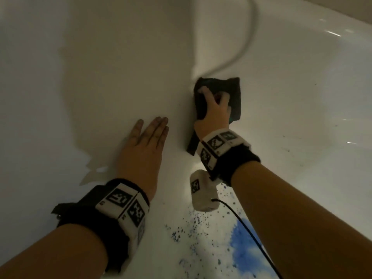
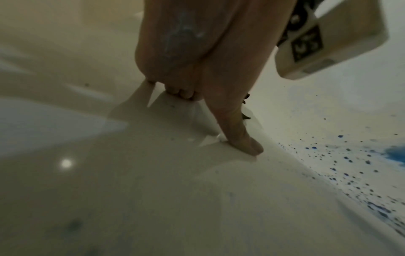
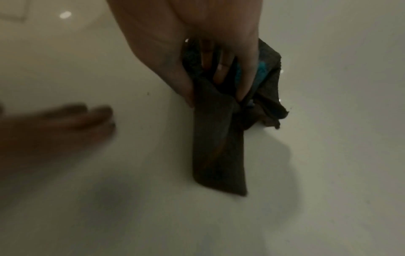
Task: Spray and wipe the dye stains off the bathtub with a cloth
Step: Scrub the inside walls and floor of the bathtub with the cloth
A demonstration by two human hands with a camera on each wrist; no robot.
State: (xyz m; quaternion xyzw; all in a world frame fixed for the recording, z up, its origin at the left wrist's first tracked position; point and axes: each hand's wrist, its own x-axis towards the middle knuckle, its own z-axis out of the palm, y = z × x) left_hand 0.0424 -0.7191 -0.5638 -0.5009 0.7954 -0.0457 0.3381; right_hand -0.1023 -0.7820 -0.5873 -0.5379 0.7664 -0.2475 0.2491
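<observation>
Right hand (image 1: 214, 112) pressing dark cloth (image 1: 233, 93) against white bathtub (image 1: 100, 67) wall. Left hand (image 1: 144, 146) flat alongside, fingers straight. Blue dye stains (image 1: 241, 246) below wrists.

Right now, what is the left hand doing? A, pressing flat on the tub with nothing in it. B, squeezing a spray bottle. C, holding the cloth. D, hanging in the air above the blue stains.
A: the left hand lies with straight fingers on the tub, while the cloth is under the right hand.
</observation>
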